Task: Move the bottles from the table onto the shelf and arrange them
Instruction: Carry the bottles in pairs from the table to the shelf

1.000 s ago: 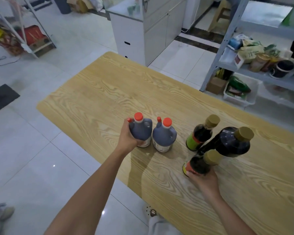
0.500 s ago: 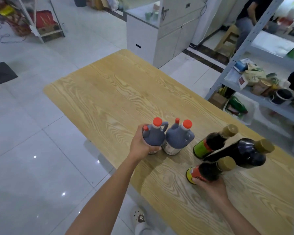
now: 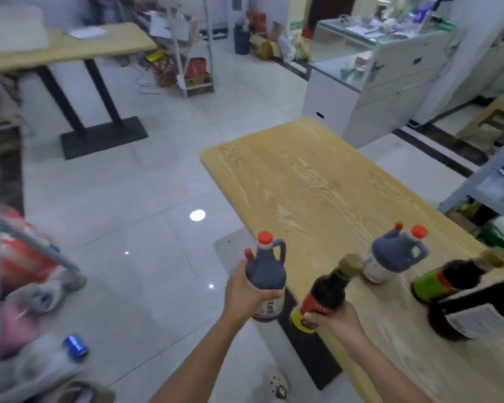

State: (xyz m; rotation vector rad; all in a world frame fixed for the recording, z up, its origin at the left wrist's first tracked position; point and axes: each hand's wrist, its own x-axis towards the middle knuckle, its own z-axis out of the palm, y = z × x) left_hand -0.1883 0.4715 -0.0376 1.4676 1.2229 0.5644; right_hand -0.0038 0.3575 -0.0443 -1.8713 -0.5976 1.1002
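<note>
My left hand grips a dark jug with red caps, lifted off the wooden table and held over the floor by the table's left edge. My right hand grips a dark bottle with a red-yellow label and gold cap, tilted, above the table's near edge. On the table stand a second red-capped jug, a green-labelled dark bottle and a large dark bottle with a white label. The grey shelf shows at the right edge.
A blurred rack with bags fills the lower left, with a blue spool by it. Another table stands at the back left, a white counter behind the table. White tiled floor lies between them.
Both hands have lifted their bottles off the table and carried them left. The view has swung left, so the shelf has slid to the right edge and the rack appears.
</note>
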